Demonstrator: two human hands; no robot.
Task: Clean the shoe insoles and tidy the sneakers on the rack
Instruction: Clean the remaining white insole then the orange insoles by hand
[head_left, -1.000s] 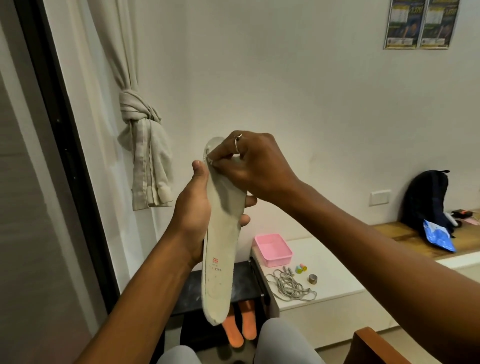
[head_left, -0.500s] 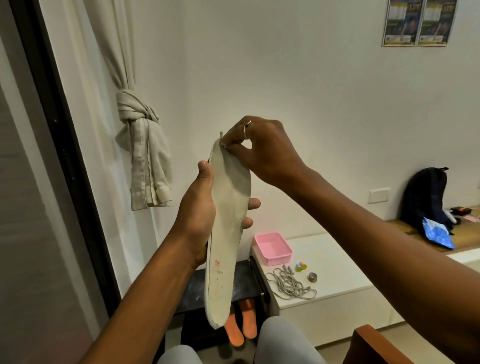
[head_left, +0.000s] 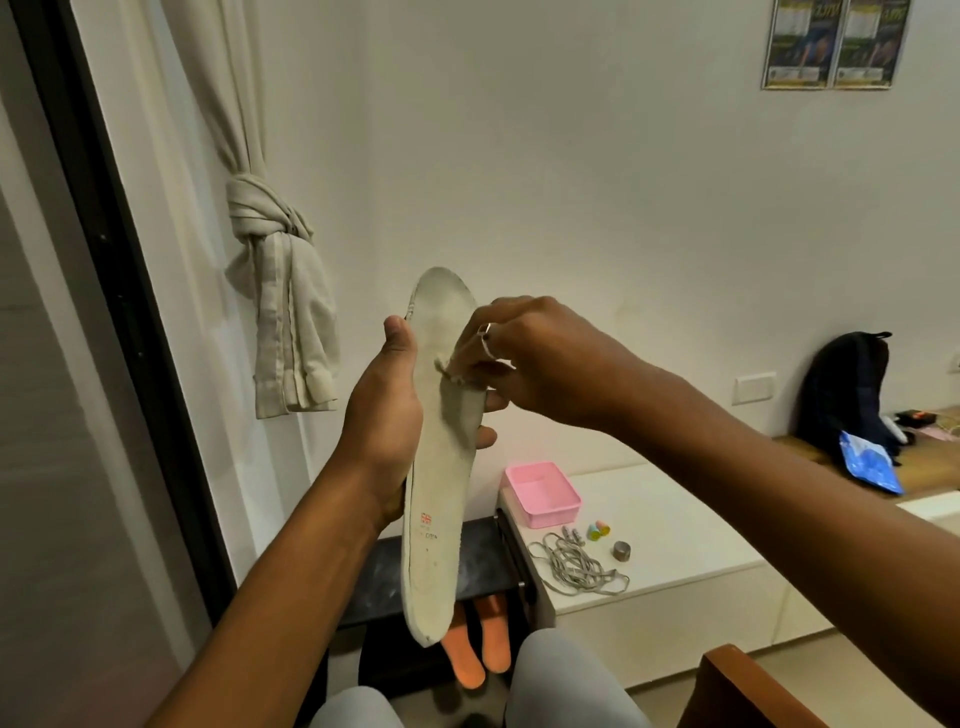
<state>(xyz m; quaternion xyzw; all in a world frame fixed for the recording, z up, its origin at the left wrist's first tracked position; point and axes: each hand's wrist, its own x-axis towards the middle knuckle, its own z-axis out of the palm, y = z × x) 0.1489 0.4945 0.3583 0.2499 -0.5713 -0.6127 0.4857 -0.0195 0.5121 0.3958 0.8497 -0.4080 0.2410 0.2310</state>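
My left hand (head_left: 382, 415) grips the insole (head_left: 441, 457) around its middle, thumb along the left edge and fingertips showing past the right edge. The insole stands nearly upright in front of me, toe end up and heel end down, printed face toward the camera. A small red mark and grey lettering sit on its lower half.

My right hand (head_left: 530, 358) pinches closed on a small pale scrap (head_left: 451, 370) against the insole's face, just right of the left thumb. I cannot tell what the scrap is. A ring (head_left: 487, 338) sits on one right finger.

Below the heel end, two orange insoles (head_left: 478, 644) lie side by side on the dark rack (head_left: 384, 577). To the right, the white bench (head_left: 675, 525) carries a pink tray (head_left: 543, 492), a bundle of grey laces (head_left: 576, 566) and a small metal cylinder (head_left: 622, 550). A knotted curtain (head_left: 280, 291) hangs at left.
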